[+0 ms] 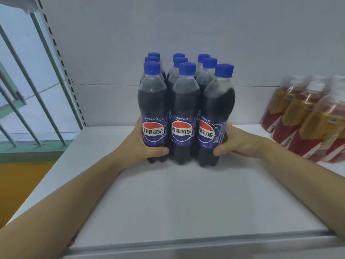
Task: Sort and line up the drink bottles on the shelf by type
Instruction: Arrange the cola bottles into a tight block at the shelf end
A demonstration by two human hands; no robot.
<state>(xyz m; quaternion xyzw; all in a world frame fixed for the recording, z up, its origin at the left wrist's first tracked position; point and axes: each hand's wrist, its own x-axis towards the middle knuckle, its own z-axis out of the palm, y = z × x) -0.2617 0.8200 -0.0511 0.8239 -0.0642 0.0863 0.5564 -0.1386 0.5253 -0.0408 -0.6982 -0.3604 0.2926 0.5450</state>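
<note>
White shelving fills the view: a pale back panel (186, 34) rises behind a broad white shelf board (186, 199), whose metal front lip (186, 245) runs along the bottom of the view, and a slotted upright (61, 62) closes the left end, with barred railings (22, 81) beyond it. Most of the board between the lip and the drinks lies bare. Mid-shelf stands a block of nine cola bottles (183, 113), three rows by three, all upright with blue caps, filled with dark cola up to their shoulders and touching one another; the front three show blue labels with a red, white and blue roundel. Open board shows on the block's left, up to the upright. At the right, well apart from the cola, a cluster of tea bottles (306, 118) with white caps, amber-red contents and gold and red labels stands blurred against the frame's edge. The left hand (145, 146) grips the front-left bottle low down, thumb across its front. The right hand (237, 143) grips the front-right bottle likewise, thumb on its lower front.
</note>
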